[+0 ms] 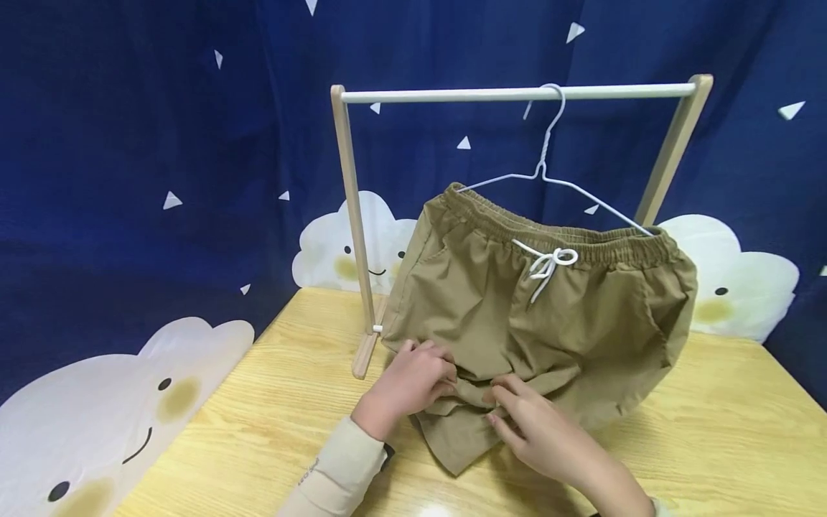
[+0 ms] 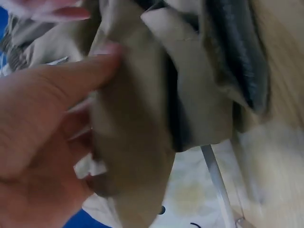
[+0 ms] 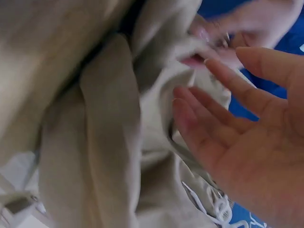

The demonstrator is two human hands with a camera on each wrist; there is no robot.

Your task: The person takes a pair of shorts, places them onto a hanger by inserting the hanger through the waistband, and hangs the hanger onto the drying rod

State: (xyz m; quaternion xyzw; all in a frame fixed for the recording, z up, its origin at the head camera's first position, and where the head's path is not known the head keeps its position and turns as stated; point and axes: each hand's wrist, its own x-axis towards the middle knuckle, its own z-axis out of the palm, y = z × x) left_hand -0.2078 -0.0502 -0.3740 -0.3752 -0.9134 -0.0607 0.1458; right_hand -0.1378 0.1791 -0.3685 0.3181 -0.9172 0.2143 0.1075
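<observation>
Khaki shorts with a white drawstring bow hang by their elastic waistband from a white wire hanger. The cloth of one leg is bunched and folded toward the front. At that leg my left hand pinches the fabric between thumb and fingers; the left wrist view shows the thumb over a fold. Just to the right, my right hand is beside the same leg. Its fingers are spread and relaxed in the right wrist view, close to the cloth, with nothing gripped.
The hanger hooks over the white bar of a small rack with wooden posts. Its foot stands on a light wood table. Behind hangs a dark blue backdrop with white triangles and smiling clouds.
</observation>
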